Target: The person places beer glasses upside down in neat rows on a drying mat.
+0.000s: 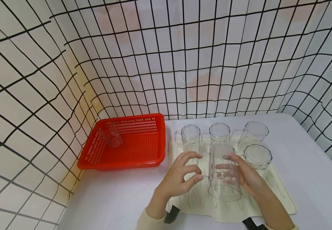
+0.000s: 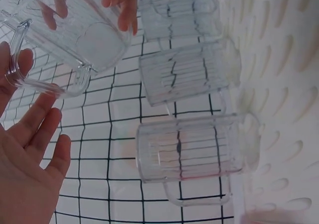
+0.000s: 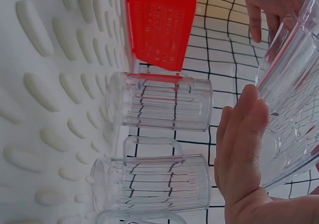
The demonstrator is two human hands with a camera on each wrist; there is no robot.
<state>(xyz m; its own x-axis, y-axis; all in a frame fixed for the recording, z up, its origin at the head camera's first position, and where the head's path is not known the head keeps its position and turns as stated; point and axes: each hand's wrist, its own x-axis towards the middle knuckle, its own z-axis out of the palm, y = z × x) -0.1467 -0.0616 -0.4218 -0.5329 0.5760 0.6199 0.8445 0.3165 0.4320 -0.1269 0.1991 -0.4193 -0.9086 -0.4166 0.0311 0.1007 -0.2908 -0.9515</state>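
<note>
A clear glass mug point(image 1: 225, 172) is held tilted above a cream drying mat point(image 1: 192, 204). My right hand point(image 1: 250, 177) grips it from the right side, and its fingers show through the glass. At the left, my left hand point(image 1: 181, 175) has loosely bent fingers around the mug's handle point(image 2: 50, 90), with a gap showing between thumb and fingers in the head view. Several similar glass mugs stand on the mat beyond, among them the back-left mug point(image 1: 190, 137), the back-middle mug point(image 1: 219, 132) and a nearer right mug point(image 1: 257, 156).
A red perforated plastic basket point(image 1: 131, 166) sits to the left on the white table point(image 1: 111, 195), with a clear glass item point(image 1: 112, 137) lying in its left part. Black wire grid panels point(image 1: 183, 64) enclose the table at the back and both sides.
</note>
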